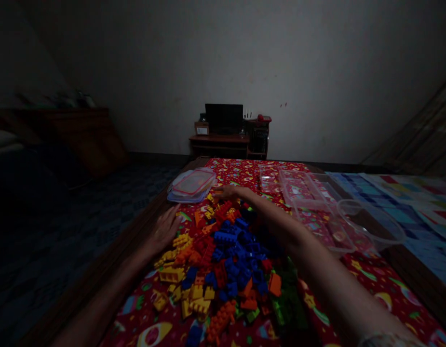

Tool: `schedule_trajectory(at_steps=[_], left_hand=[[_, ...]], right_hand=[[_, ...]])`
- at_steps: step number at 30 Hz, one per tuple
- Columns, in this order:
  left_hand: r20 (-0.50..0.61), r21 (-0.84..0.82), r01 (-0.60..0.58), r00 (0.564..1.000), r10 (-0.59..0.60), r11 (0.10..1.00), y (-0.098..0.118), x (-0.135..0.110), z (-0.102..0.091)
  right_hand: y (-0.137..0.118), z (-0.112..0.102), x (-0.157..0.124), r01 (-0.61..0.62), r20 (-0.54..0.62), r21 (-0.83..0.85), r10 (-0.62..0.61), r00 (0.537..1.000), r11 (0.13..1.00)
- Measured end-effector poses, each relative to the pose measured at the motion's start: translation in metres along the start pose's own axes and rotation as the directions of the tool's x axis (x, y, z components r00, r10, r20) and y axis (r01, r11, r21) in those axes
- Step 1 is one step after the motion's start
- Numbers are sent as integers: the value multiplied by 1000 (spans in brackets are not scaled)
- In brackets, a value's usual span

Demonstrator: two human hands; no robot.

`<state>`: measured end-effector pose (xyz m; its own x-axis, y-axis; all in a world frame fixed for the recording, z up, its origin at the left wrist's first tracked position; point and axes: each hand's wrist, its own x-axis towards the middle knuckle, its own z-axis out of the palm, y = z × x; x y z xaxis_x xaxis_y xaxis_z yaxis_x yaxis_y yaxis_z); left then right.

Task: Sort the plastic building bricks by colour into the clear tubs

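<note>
Dim light. No writing legible from where I stand: no word, brand or number. Nearest candidate: a pale patch, perhaps a label, on the front of a brown box (201,125), at the left end of the desk (221,139) by the wall. Too small and dark to tell whether it bears print. Screen (223,117) beside the box, toward the middle of the desk top: black, no characters showing.
</note>
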<state>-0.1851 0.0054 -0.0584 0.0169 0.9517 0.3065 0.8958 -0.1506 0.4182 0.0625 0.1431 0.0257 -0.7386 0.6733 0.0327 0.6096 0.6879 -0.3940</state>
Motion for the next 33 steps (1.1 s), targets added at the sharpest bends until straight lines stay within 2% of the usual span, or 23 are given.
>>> schedule_trajectory(at_steps=[2,4,6,9,12,15,17,19,21,23,25,27,28,30,33], left_hand=[[97,-50,69,993,-64,996,-6,-2,8],[181,-135,86,982,-61,987,3,-2,14],[232,-239,74,973,-17,968,25,2,14],[270,-358,21,959,82,934,67,10,9],[291,-363,-35,945,149,931,102,20,4],[305,-363,-161,910,280,918,126,27,-3],[303,-324,-231,893,332,917,133,26,-12],[280,-251,-270,899,337,930,128,18,-25],[262,-179,-265,916,306,948,109,-1,-39],[288,-109,-226,925,248,968,79,-30,-49],[311,-40,-173,934,177,984,46,-65,-51],[298,-21,-208,933,205,978,21,-100,-44],[278,4,-233,934,222,973,15,-116,-38],[228,39,-318,926,302,947,15,-138,-24],[148,24,-377,917,370,926,39,-149,-4]], right_hand=[[-2,2,-3,-23,94,-9,24,995,1000],[-2,0,-14,-48,204,-20,52,978,999],[-2,-5,-31,-71,279,-6,70,958,997],[-5,-15,-63,-60,298,57,40,954,997],[-10,-24,-96,23,215,99,-44,976,995],[-14,-31,-135,42,24,130,-45,999,991],[-15,-32,-169,31,-130,121,-15,991,992],[-16,-29,-213,1,-254,68,17,967,998],[-19,-20,-264,-75,-327,1,72,942,997],[-23,-3,-318,-134,-330,-40,114,937,990],[-27,22,-365,-227,-300,-84,193,934,970],[-28,49,-397,-330,-279,-121,287,916,936],[-27,61,-406,-347,-266,-137,303,915,928],[-24,81,-409,-371,-224,-162,332,916,914],[-25,94,-387,-338,-215,-178,299,930,924]])
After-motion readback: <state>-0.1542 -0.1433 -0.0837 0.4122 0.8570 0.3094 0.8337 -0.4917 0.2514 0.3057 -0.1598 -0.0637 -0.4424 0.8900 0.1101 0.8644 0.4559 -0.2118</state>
